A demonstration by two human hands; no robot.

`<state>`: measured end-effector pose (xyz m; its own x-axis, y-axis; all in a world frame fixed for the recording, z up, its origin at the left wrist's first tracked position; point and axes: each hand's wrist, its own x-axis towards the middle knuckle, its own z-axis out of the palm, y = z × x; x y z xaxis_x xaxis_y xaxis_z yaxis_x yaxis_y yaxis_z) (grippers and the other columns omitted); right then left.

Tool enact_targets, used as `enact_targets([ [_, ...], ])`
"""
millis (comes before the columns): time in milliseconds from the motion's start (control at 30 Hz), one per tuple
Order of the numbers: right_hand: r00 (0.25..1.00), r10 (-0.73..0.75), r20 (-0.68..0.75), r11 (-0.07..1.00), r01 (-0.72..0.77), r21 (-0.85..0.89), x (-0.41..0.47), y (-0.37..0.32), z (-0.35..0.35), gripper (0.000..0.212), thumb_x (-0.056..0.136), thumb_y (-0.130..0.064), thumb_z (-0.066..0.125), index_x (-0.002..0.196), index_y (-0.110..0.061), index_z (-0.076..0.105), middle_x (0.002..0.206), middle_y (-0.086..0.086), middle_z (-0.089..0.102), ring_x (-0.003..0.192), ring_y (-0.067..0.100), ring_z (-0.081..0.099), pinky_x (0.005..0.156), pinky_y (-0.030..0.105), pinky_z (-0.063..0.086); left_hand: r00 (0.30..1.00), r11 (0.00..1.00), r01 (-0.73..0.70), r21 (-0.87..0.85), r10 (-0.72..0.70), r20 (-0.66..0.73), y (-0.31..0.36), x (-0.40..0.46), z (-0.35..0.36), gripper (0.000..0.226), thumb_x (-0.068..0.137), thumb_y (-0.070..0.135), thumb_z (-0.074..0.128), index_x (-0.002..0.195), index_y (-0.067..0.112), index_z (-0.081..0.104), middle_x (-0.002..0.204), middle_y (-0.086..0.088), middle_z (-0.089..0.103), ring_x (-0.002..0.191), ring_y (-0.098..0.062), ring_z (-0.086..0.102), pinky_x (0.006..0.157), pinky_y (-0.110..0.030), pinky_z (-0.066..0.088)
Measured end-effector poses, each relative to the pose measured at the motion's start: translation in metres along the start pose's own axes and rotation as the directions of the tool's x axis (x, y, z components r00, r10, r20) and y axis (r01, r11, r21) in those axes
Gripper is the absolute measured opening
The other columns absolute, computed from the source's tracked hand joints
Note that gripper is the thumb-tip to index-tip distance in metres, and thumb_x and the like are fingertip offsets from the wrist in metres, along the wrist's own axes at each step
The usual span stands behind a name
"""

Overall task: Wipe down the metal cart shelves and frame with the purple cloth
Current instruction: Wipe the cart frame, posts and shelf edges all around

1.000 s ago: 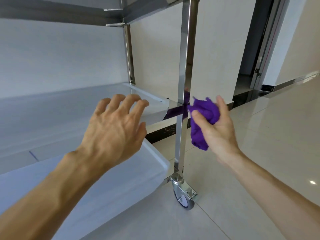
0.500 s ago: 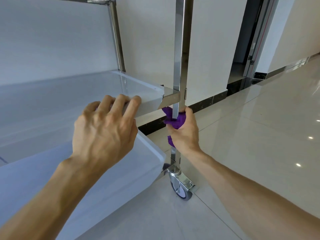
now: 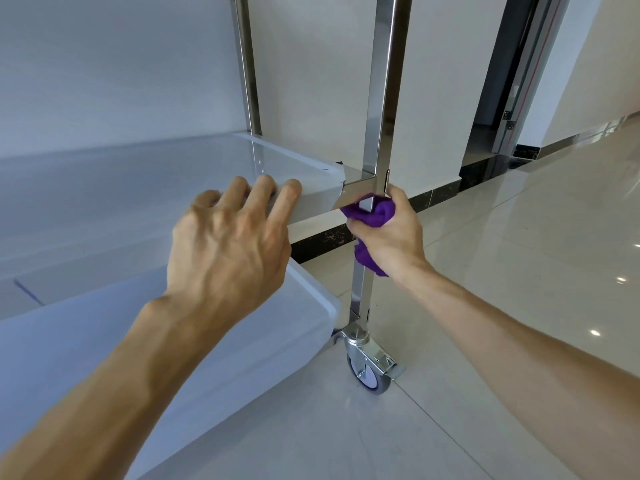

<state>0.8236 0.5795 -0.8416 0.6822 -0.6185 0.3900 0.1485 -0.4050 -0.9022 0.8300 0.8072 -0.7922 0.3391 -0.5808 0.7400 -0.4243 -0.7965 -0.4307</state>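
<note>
The metal cart fills the left half of the view, with a middle shelf (image 3: 138,181) and a bottom shelf (image 3: 104,358). Its near chrome corner post (image 3: 382,98) runs down to a caster wheel (image 3: 369,374). My right hand (image 3: 391,237) grips the purple cloth (image 3: 375,213) wrapped round the post just under the middle shelf's corner. A tail of cloth hangs below my palm. My left hand (image 3: 228,244) rests on the middle shelf's front rim, fingers hooked over the edge.
Glossy tiled floor (image 3: 519,254) spreads to the right and in front. A white wall with dark skirting stands behind the cart. A dark doorway with a metal frame (image 3: 512,81) is at the upper right. The cart's far post (image 3: 247,64) rises at the back.
My right hand brought the cloth from the air onto the post and closed round it below the shelf corner. My left hand came down onto the middle shelf's rim.
</note>
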Motion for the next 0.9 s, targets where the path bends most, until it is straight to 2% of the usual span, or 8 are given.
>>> enact_targets([
  [100, 0.997, -0.059, -0.044, 0.998, 0.060, 0.033, 0.011, -0.015, 0.003, 0.053, 0.072, -0.021, 0.082, 0.117, -0.028, 0.055, 0.096, -0.017, 0.065, 0.081, 0.001, 0.063, 0.061, 0.012, 0.049, 1.000, 1.000, 0.011, 0.016, -0.011, -0.004, 0.000, 0.000, 0.000, 0.031, 0.092, 0.020, 0.045, 0.122, 0.015, 0.052, 0.091, -0.002, 0.057, 0.074, -0.026, 0.053, 0.056, -0.035, 0.030],
  [200, 0.998, -0.043, -0.037, 0.995, 0.046, 0.087, -0.008, 0.010, 0.010, 0.049, 0.075, -0.014, 0.080, 0.112, -0.033, 0.054, 0.095, -0.019, 0.065, 0.077, -0.009, 0.062, 0.052, 0.006, 0.046, 1.000, 1.000, 0.024, 0.017, -0.024, 0.002, 0.001, 0.000, -0.001, 0.031, 0.092, 0.019, 0.045, 0.122, 0.016, 0.052, 0.089, -0.002, 0.055, 0.072, -0.025, 0.051, 0.056, -0.034, 0.028],
  [300, 0.990, 0.093, 0.102, 0.995, -0.095, 0.014, -0.033, 0.055, 0.010, 0.050, 0.077, -0.010, 0.080, 0.104, -0.042, 0.051, 0.089, -0.020, 0.068, 0.074, -0.004, 0.066, 0.052, 0.007, 0.046, 0.999, 0.999, 0.032, 0.015, -0.032, 0.009, 0.000, 0.000, -0.002, 0.031, 0.092, 0.019, 0.046, 0.123, 0.016, 0.051, 0.090, -0.002, 0.055, 0.072, -0.025, 0.050, 0.056, -0.034, 0.027],
  [367, 0.951, 0.198, 0.237, 0.980, -0.194, -0.039, -0.046, 0.081, 0.008, 0.055, 0.077, -0.005, 0.080, 0.103, -0.043, 0.050, 0.095, -0.016, 0.068, 0.072, 0.000, 0.069, 0.051, 0.007, 0.047, 0.999, 0.999, 0.035, 0.015, -0.035, 0.007, 0.000, 0.000, -0.003, 0.033, 0.091, 0.019, 0.048, 0.123, 0.016, 0.051, 0.090, -0.002, 0.055, 0.072, -0.024, 0.050, 0.056, -0.034, 0.027],
  [500, 0.921, 0.241, 0.306, 0.969, -0.213, -0.123, -0.054, 0.093, 0.002, 0.059, 0.076, -0.011, 0.083, 0.109, -0.046, 0.050, 0.104, -0.016, 0.066, 0.081, 0.000, 0.066, 0.057, 0.006, 0.048, 1.000, 0.999, 0.028, 0.022, -0.028, 0.009, 0.000, 0.001, -0.003, 0.037, 0.086, 0.014, 0.056, 0.123, 0.018, 0.052, 0.088, 0.000, 0.053, 0.071, -0.022, 0.048, 0.056, -0.032, 0.026],
  [667, 0.949, 0.225, 0.220, 0.968, -0.244, 0.060, -0.041, 0.053, -0.026, 0.047, 0.069, -0.032, 0.090, 0.106, -0.039, 0.062, 0.094, -0.015, 0.073, 0.077, 0.004, 0.072, 0.060, 0.018, 0.054, 1.000, 0.999, 0.010, 0.045, -0.010, 0.009, -0.001, 0.002, -0.009, 0.046, 0.080, 0.004, 0.053, 0.123, 0.019, 0.052, 0.085, 0.002, 0.049, 0.069, -0.020, 0.038, 0.056, -0.031, 0.024],
  [733, 0.972, 0.182, 0.148, 0.968, -0.203, 0.146, -0.032, 0.023, -0.046, 0.052, 0.063, -0.045, 0.089, 0.109, -0.036, 0.065, 0.095, -0.015, 0.074, 0.082, 0.005, 0.072, 0.066, 0.023, 0.056, 1.000, 0.999, -0.002, 0.038, 0.001, 0.025, 0.000, 0.002, -0.010, 0.046, 0.080, 0.005, 0.055, 0.123, 0.020, 0.051, 0.086, 0.003, 0.049, 0.070, -0.019, 0.040, 0.057, -0.031, 0.024],
  [900, 0.991, 0.111, 0.076, 0.968, -0.125, 0.216, 0.006, -0.067, -0.089, 0.063, 0.071, -0.048, 0.084, 0.123, -0.022, 0.061, 0.117, 0.002, 0.069, 0.103, 0.020, 0.070, 0.083, 0.038, 0.060, 0.998, 1.000, 0.010, 0.009, -0.010, 0.064, -0.003, -0.002, -0.014, 0.042, 0.082, 0.005, 0.056, 0.120, 0.022, 0.049, 0.088, 0.004, 0.049, 0.072, -0.018, 0.040, 0.059, -0.031, 0.026],
])
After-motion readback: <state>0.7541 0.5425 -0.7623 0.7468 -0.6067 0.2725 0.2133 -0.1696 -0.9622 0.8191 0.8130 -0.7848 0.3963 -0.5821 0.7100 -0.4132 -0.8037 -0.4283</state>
